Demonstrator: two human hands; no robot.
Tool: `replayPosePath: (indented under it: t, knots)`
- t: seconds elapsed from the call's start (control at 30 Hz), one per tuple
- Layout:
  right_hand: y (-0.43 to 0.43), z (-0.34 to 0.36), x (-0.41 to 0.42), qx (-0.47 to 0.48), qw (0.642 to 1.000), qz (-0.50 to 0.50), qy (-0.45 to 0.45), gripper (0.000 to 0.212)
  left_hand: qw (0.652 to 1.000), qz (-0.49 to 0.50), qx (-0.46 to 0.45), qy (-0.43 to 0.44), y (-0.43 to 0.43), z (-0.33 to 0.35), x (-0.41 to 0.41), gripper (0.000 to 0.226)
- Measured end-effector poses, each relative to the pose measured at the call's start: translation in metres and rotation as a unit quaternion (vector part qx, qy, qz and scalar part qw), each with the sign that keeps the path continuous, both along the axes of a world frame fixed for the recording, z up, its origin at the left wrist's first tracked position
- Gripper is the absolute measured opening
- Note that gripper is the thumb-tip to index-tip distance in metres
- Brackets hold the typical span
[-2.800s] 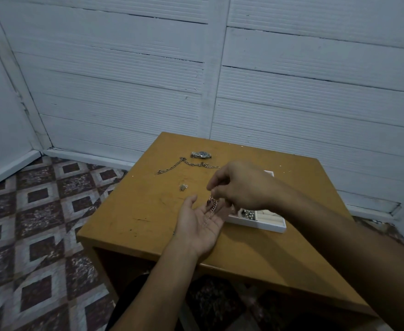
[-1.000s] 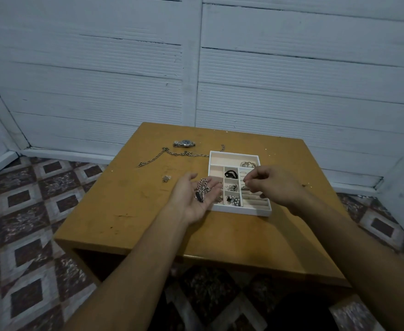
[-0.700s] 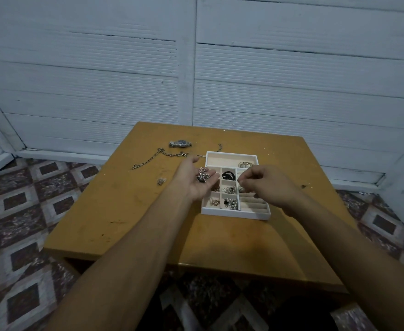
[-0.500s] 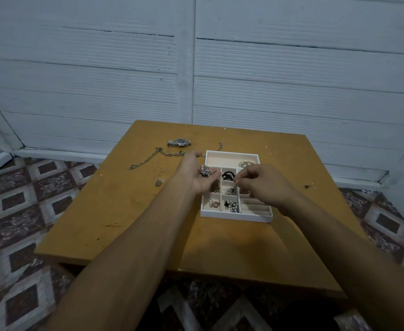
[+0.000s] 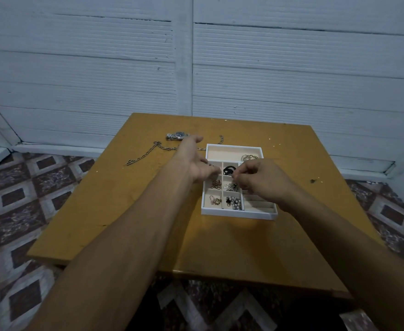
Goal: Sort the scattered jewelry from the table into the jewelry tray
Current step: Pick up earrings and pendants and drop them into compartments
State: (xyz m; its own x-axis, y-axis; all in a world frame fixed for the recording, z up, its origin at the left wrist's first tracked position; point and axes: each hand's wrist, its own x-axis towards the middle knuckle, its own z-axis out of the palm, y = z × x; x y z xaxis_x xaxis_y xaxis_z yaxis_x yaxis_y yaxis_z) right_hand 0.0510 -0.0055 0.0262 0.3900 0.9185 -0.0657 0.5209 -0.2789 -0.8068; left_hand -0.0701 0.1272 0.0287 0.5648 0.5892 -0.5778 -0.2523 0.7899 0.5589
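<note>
The mustard-yellow wooden bench (image 5: 148,211) carries a white compartmented jewelry tray (image 5: 236,215). The left hand (image 5: 194,161) tilts over the tray's upper-left cell with a bit of silver chain (image 5: 211,165) peeking beneath it; I cannot tell its grip. The right hand (image 5: 263,181) hovers mid-tray, grip pinched together. A long silver link chain (image 5: 146,154) and a steel wristwatch (image 5: 178,135) lie on the bench beyond.

Both hands crowd the white tray (image 5: 239,214): the left hand (image 5: 194,163) covers its far-left cell, and the right hand (image 5: 260,181) hangs over the middle and right side, with only a narrow gap between their fingertips. Under that gap, thin dividers wall off small cells partly filled with jewelry. Just beyond the left hand lie the chain (image 5: 146,154) and the watch (image 5: 178,135). Nearer than the tray, and to either side of the forearms, the table (image 5: 136,211) offers open wood.
</note>
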Motion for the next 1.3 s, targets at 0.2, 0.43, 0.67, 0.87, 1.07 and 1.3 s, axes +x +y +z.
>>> replayPosePath:
  t: [0.2, 0.43, 0.67, 0.87, 1.07, 1.3]
  knots:
    - [-0.003, 0.001, 0.0, 0.004, 1.0, -0.001, -0.006, 0.018, 1.0, -0.004, 0.006, -0.004, 0.0, 0.004, 0.001, 0.084]
    - [-0.003, 0.003, 0.001, 0.002, 1.0, -0.004, 0.0, 0.017, 0.999, -0.006, 0.029, -0.013, 0.004, 0.016, 0.001, 0.078]
    - [0.005, 0.004, 0.0, -0.004, 1.0, -0.021, 0.008, 0.015, 0.997, -0.059, 0.047, -0.012, 0.011, 0.017, 0.003, 0.083]
    - [0.01, 0.004, -0.002, 0.001, 1.0, -0.026, 0.006, 0.016, 0.997, -0.06, 0.046, -0.021, 0.007, 0.021, -0.002, 0.078]
    - [0.007, 0.006, -0.003, 0.004, 1.0, -0.028, 0.006, 0.016, 0.997, -0.032, 0.059, -0.033, -0.001, 0.02, -0.018, 0.065]
    - [0.0, 0.014, -0.03, 0.038, 0.999, 0.003, 0.024, 0.014, 0.973, -0.059, 0.21, 0.073, -0.037, 0.01, -0.06, 0.023]
